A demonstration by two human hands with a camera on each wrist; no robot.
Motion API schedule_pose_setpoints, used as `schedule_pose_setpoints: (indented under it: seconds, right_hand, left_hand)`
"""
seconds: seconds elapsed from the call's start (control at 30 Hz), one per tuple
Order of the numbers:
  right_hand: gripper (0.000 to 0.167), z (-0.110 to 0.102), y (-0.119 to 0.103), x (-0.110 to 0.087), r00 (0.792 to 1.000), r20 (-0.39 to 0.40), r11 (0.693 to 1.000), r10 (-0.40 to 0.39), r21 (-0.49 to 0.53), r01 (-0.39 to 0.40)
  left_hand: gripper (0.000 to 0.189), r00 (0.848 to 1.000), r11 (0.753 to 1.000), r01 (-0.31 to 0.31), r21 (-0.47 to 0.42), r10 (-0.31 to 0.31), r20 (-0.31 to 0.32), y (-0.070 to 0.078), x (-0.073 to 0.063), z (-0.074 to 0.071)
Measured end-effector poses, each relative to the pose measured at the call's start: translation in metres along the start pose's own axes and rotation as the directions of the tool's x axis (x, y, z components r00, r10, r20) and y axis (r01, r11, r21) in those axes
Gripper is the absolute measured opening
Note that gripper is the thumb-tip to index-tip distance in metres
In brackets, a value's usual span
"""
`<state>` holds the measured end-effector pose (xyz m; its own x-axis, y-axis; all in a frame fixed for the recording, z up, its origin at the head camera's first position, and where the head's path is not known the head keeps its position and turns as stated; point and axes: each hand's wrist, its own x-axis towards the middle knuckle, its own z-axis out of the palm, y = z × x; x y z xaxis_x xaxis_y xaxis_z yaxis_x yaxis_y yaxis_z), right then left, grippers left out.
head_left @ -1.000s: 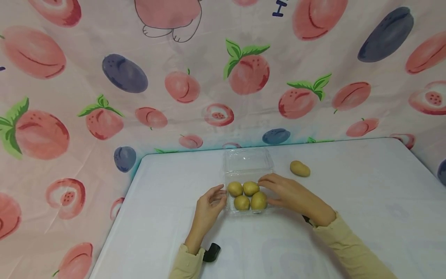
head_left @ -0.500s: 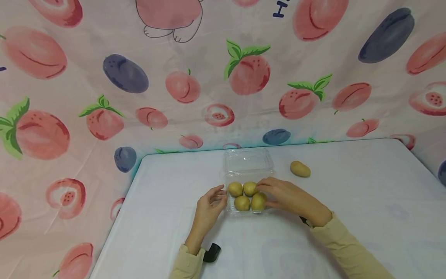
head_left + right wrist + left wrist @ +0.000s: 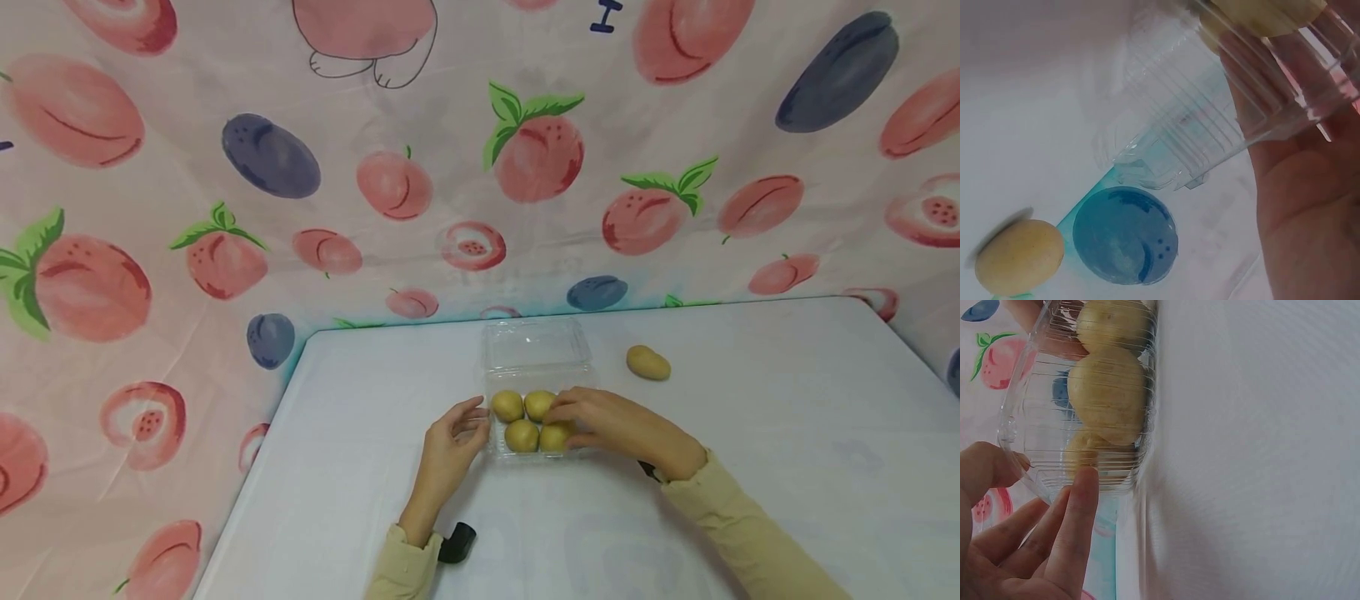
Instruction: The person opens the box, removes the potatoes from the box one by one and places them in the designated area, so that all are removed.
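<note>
A clear plastic clamshell container (image 3: 504,457) stands on the table with several potatoes (image 3: 507,406) in its base. Its lid (image 3: 534,346) lies folded back behind it. My left hand (image 3: 444,454) is at the left side; in the left wrist view its thumb and fingers (image 3: 1072,531) pinch the container's ribbed wall and rim. Over the right side reaches my right hand (image 3: 622,425), its fingers curled round the front right potato (image 3: 553,437) inside the base. In the right wrist view those fingers show only through the clear wall.
One loose potato (image 3: 648,363) lies on the white table (image 3: 360,400) behind and to the right of the container. A fruit-print cloth (image 3: 420,275) rises at the table's back and left. Dark straps (image 3: 456,543) sit at the wrists.
My right hand has moved slightly left and forward over the container, its fingers closing round the front right potato. The left hand has stayed in place.
</note>
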<state>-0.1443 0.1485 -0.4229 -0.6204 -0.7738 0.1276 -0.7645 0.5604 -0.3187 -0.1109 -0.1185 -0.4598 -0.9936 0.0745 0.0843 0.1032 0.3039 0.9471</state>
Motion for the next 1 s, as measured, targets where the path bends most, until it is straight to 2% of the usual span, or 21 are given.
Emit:
schedule_pose_setpoints:
  seconds: [0.4,1.0]
  right_hand:
    - [0.04,-0.0003,0.0035,0.003,0.998,0.054,0.991,0.013,0.133,-0.02]
    - [0.042,-0.002,0.0049,0.0036,0.995,0.093,0.987,0.037,0.15,-0.051]
  left_hand:
    - [0.04,1.0,1.0,-0.013,-0.001,0.013,0.0,0.0,0.0001,0.0]
    - [0.041,1.0,0.999,-0.007,-0.042,0.006,-0.002,0.0018,-0.0009,0.0]
